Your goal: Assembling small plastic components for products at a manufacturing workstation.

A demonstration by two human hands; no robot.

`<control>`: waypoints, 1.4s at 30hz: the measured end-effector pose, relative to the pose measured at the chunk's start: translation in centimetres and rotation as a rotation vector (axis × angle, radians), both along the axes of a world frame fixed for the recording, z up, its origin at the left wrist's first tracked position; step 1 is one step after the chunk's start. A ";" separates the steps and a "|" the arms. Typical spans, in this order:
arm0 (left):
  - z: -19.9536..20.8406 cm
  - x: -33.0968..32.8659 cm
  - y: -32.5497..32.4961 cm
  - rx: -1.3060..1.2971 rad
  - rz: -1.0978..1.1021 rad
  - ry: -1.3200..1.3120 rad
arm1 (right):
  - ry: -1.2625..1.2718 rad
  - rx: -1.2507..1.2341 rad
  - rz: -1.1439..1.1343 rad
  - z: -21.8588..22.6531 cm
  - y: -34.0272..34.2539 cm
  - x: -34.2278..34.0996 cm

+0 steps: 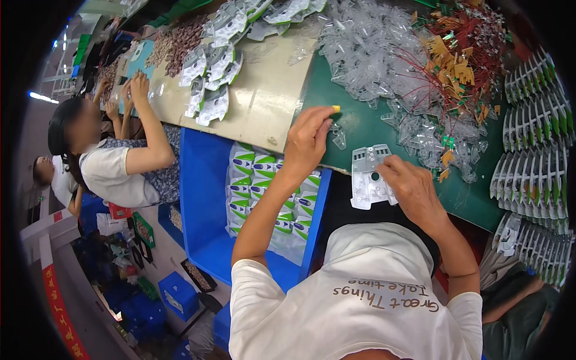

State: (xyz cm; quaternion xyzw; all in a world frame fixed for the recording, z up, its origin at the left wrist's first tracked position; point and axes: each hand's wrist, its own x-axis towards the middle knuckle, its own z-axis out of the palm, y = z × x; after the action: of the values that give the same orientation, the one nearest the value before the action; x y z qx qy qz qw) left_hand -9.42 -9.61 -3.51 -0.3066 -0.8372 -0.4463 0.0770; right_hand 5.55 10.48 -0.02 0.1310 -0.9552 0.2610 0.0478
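My right hand (414, 187) grips a white-grey plastic housing (367, 187) by its right side. The housing has a round hole and small moulded posts facing up. It is held over the near edge of the green table mat. My left hand (309, 139) is above the mat, forefinger stretched out and thumb apart from it. A small yellow piece (336, 109) covers or touches the forefinger's tip; I cannot tell which. Close by the thumb is a clear plastic part (339, 137), apparently not gripped.
Clear plastic parts (366, 54) are heaped at the back, beside orange pieces with red wires (459, 69). White-green housings stand in rows (534, 126) at right and in piles (213, 105) at left. A blue bin (204, 198) holds packed housings. Another person (120, 162) works at the left.
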 end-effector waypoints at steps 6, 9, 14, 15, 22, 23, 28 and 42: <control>0.5 2.6 -0.1 -0.295 0.034 0.103 | 0.000 0.031 0.000 0.3 -0.1 -0.1; 1.6 3.4 0.2 -0.296 0.002 0.104 | -0.001 0.029 -0.005 0.4 0.0 -0.2; 1.6 4.1 -1.0 -0.147 -0.185 0.048 | -0.011 0.034 0.006 0.3 0.3 -0.3; 1.7 4.4 -1.0 -0.086 -0.243 0.017 | -0.016 0.036 -0.002 0.3 0.4 -0.4; 1.4 6.7 -0.1 -0.133 -0.388 0.240 | 0.058 0.039 0.071 -0.1 0.7 -0.7; 1.1 6.7 0.0 -0.169 -0.395 0.252 | 0.096 0.032 0.077 -0.4 0.7 -0.7; 0.8 6.8 0.9 -0.235 -0.418 0.239 | 0.098 -0.047 0.018 -1.1 0.8 -0.5; -1.7 8.1 1.4 0.124 -0.234 0.065 | -0.089 -0.120 -0.105 1.0 1.1 1.3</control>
State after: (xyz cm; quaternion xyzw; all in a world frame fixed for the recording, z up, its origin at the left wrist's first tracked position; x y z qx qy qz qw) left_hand -1.35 -8.26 -5.25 -0.4111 -0.7635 -0.4931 0.0700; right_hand 6.83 11.55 0.95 0.0659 -0.9446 0.3205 0.0265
